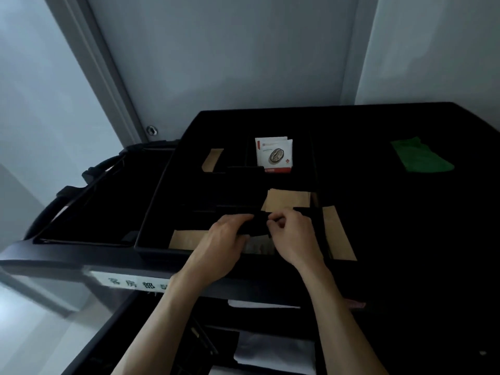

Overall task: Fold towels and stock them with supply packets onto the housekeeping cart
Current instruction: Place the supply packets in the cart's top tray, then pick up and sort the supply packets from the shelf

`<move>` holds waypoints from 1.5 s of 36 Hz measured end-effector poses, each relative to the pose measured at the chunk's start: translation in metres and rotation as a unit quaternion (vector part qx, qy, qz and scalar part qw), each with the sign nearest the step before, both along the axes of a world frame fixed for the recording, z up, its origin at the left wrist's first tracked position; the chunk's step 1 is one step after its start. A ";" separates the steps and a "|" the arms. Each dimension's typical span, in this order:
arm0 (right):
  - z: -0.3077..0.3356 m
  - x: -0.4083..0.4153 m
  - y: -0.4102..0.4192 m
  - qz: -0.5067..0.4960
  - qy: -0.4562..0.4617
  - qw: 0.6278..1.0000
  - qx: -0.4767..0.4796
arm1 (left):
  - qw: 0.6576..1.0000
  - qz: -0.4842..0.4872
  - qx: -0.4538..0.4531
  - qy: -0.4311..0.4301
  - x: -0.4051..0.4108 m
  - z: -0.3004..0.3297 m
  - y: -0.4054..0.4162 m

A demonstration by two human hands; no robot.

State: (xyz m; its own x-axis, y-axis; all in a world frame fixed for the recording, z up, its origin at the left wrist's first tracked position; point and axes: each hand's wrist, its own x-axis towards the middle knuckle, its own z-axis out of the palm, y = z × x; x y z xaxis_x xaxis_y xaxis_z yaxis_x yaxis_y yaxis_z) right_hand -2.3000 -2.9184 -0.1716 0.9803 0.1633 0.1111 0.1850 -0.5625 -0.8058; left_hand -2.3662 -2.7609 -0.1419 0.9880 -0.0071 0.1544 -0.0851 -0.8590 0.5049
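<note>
A black housekeeping cart (405, 239) has a top tray split into compartments. My left hand (221, 247) and my right hand (293, 236) meet over the tray's front middle compartment, and both pinch a small black packet (257, 226) between them. Brown paper packets lie in nearby compartments: one behind the hands (289, 200), one at the front left (186, 239), one at the right (338, 234) and one at the back left (212, 159). White coffee sachets (274, 154) stand upright in a back compartment.
A green packet (419, 155) lies on the cart's dark top at the right. A black bag frame (102, 201) hangs off the cart's left end. White folded items (273, 350) sit on the shelf below. A grey wall and door frame (108, 85) stand behind the cart.
</note>
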 end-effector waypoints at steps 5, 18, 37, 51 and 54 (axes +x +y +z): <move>0.011 -0.037 0.033 -0.042 -0.073 0.972 0.220 | 0.945 0.072 -0.288 -0.138 -0.045 0.004 0.009; 0.046 -0.214 0.211 0.243 0.064 0.911 0.327 | 0.847 0.197 -0.440 -0.225 -0.249 0.022 0.122; 0.013 -0.427 0.402 0.453 0.110 0.850 0.244 | 0.712 0.392 -0.479 -0.332 -0.482 -0.012 0.264; 0.010 -0.439 0.592 0.431 0.210 0.813 0.331 | 0.655 0.527 -0.427 -0.333 -0.506 -0.002 0.430; 0.008 -0.429 0.631 0.412 0.246 0.805 0.350 | 0.647 0.542 -0.418 -0.335 -0.505 0.003 0.468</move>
